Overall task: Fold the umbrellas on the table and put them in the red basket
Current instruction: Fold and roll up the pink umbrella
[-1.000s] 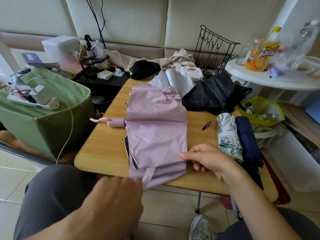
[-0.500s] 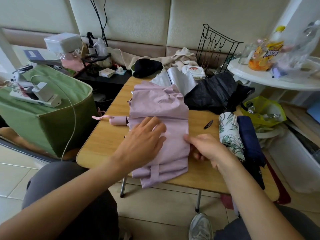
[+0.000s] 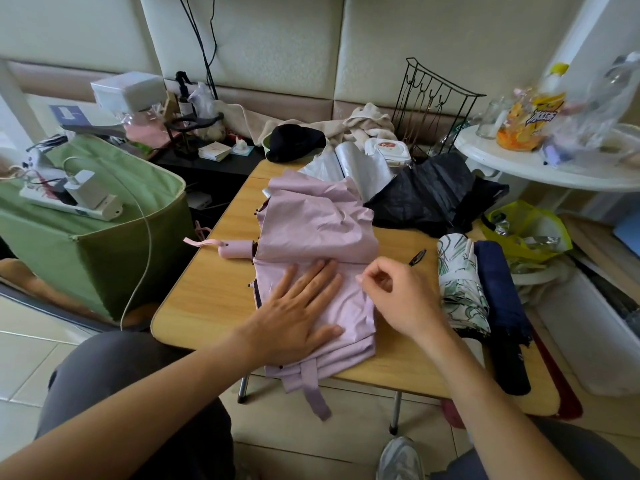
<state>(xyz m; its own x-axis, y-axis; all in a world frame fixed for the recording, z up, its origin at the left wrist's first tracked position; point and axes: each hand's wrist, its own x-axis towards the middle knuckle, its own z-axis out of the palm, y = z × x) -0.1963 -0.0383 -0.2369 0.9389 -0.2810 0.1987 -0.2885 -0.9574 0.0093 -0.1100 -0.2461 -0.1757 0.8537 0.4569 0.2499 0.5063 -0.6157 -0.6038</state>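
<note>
Pink umbrella (image 3: 313,233): lies collapsed across the middle of the wooden counter (image 3: 207,292), canopy spread in flat pleats, its near end and closing strap (image 3: 313,389) hanging over the front edge; the pink handle (image 3: 232,249) sticks out to the left.
Left hand (image 3: 298,317): palm down, fingers straight and spread, pressing the near half of the pink canopy flat.
Right hand (image 3: 398,296): fingers curled, thumb and forefinger pinching the canopy's right edge.
Black umbrella (image 3: 429,199): loose and unfolded at the far right of the counter, just behind the pink one.
Silver umbrella (image 3: 356,166): unfolded at the far edge, partly under the pink fabric.
Leaf-print umbrella (image 3: 457,289): rolled, on the right side of the counter.
Navy umbrella (image 3: 498,299): rolled, touching the leaf-print one on its right, reaching past the front edge.
Red basket (image 3: 568,393): only a red rim shows below the counter's right corner.
Green bin (image 3: 104,244): on the floor to the left.
</note>
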